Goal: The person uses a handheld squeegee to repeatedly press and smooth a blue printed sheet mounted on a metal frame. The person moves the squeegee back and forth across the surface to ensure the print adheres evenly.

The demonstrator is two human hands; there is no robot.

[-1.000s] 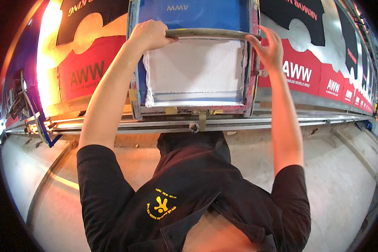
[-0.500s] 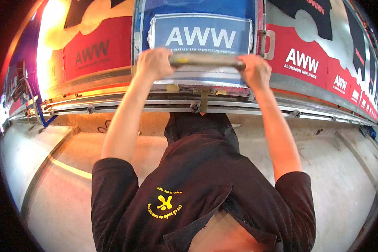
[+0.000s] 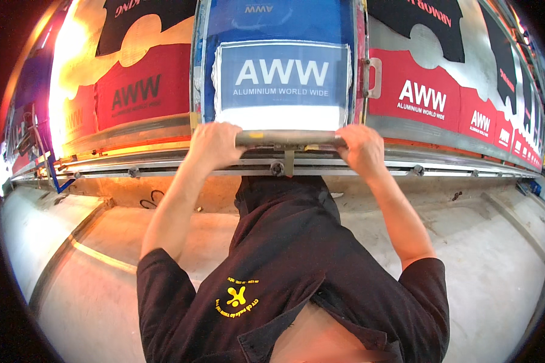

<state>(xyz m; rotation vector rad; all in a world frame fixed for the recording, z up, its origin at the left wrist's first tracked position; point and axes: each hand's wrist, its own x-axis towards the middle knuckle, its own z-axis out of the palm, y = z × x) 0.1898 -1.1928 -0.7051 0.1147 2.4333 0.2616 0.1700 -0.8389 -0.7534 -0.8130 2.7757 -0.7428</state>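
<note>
A blue printing screen (image 3: 312,27) lies in front of me, with a paler stencil window (image 3: 284,51) bearing white lettering. Across its near end I hold a long squeegee (image 3: 290,139) level from side to side. My left hand (image 3: 217,145) is closed round the squeegee's left end, and my right hand (image 3: 362,147) grips the right end. Just beyond the squeegee, a band of white ink (image 3: 278,118) spans the lower part of the window. The blade's lower edge is hidden from view.
Red cloth pieces with white print (image 3: 418,91) lie right of the screen; another red piece (image 3: 139,91) lies left, under bright orange light. Black garment pieces (image 3: 445,27) lie farther back. A metal rail with knobs (image 3: 345,169) runs along the table's near edge, above a pale floor (image 3: 466,272).
Both hands have pulled the squeegee toward me, from over the lower stencil window to the screen's near end. The lettering and white ink band now show uncovered.
</note>
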